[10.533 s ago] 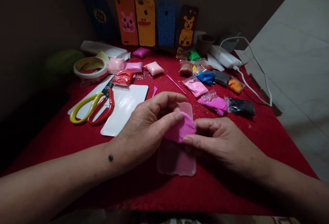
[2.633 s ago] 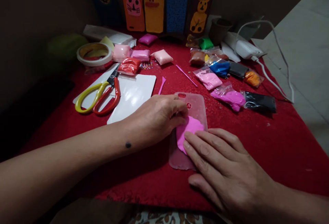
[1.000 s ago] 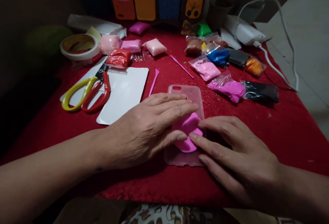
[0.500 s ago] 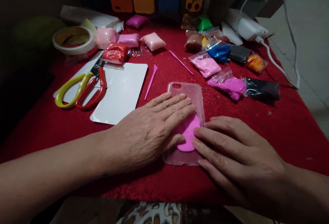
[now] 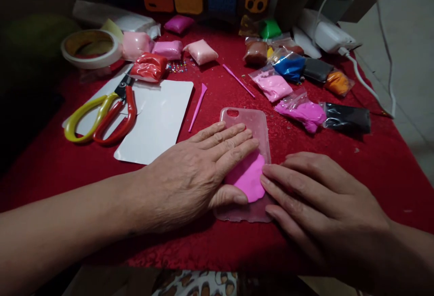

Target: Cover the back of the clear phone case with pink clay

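Observation:
A translucent phone case [image 5: 249, 117] lies flat on the red cloth with a flattened piece of bright pink clay [image 5: 247, 180] on its back. My left hand [image 5: 206, 164] is stretched flat across the clay and the case, its fingers straight and its palm down, covering part of both. At the case's right edge, my right hand [image 5: 322, 196] rests with fingers extended, their tips touching the clay's border. The thumb of that hand is at the case's lower right side.
Scissors [image 5: 101, 117] with yellow and red handles lie on white card [image 5: 162, 115]. Two pink plastic tools [image 5: 197, 107] rest above the case. Tape [image 5: 91, 48] and several clay packets [image 5: 149, 66] sit at the back left; more packets [image 5: 289, 66] and a white cable [image 5: 381, 38] are at right.
The pink clay is spread a little wider toward the right and the lower edge of the case. My right hand has shifted slightly right; my left thumb reaches farther over the clay.

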The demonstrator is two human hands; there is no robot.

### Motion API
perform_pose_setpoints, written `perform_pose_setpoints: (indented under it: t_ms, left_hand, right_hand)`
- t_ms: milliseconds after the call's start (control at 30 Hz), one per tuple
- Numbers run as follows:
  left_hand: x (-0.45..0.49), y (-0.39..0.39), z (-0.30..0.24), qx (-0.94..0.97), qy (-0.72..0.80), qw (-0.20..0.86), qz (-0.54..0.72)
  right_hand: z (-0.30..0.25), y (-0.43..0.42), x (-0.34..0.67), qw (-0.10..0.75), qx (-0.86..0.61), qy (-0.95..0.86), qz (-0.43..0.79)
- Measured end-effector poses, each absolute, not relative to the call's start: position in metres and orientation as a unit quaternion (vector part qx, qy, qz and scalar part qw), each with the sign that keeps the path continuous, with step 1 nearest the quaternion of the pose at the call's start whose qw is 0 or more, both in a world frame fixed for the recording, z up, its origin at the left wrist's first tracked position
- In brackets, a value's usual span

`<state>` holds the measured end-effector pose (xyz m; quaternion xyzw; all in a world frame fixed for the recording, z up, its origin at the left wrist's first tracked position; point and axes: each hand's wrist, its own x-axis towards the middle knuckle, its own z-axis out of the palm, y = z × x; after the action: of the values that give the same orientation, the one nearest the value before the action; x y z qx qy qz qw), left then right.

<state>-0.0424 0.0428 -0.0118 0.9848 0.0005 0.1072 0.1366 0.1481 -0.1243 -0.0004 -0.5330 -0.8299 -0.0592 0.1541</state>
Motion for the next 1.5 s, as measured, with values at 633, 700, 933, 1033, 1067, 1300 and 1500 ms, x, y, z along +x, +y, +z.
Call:
perform_pose_setpoints:
  t_ms: [633, 700, 933, 1033, 1067, 1300, 1500]
  left_hand:
    - [-0.042, 0.045, -0.012, 0.984, -0.011, 0.132, 0.116]
    - [-0.042, 0.045, -0.012, 0.984, -0.008, 0.129, 0.12]
    - [-0.042, 0.045, -0.012, 0.985, -0.008, 0.132, 0.11]
    - [-0.042, 0.045, -0.011, 0.985, -0.002, 0.132, 0.108]
    - [-0.042, 0.045, -0.011, 0.985, 0.0, 0.134, 0.108]
    - [-0.046, 0.043, -0.012, 0.982, 0.027, 0.159, 0.101]
    - [-0.047, 0.04, -0.008, 0.977, 0.013, 0.167, 0.135]
  right_hand:
    - [0.007, -0.116, 0.148, 0.148, -0.562, -0.808, -0.095]
    - [0.007, -0.116, 0.148, 0.156, -0.566, -0.804, -0.093]
    - [0.002, -0.111, 0.151, 0.138, -0.56, -0.813, -0.082]
    - [0.001, -0.112, 0.151, 0.128, -0.556, -0.816, -0.088]
    - [0.001, -0.112, 0.151, 0.13, -0.559, -0.814, -0.092]
    - [0.0, -0.111, 0.149, 0.141, -0.565, -0.808, -0.088]
    - [-0.004, -0.105, 0.15, 0.123, -0.571, -0.809, -0.066]
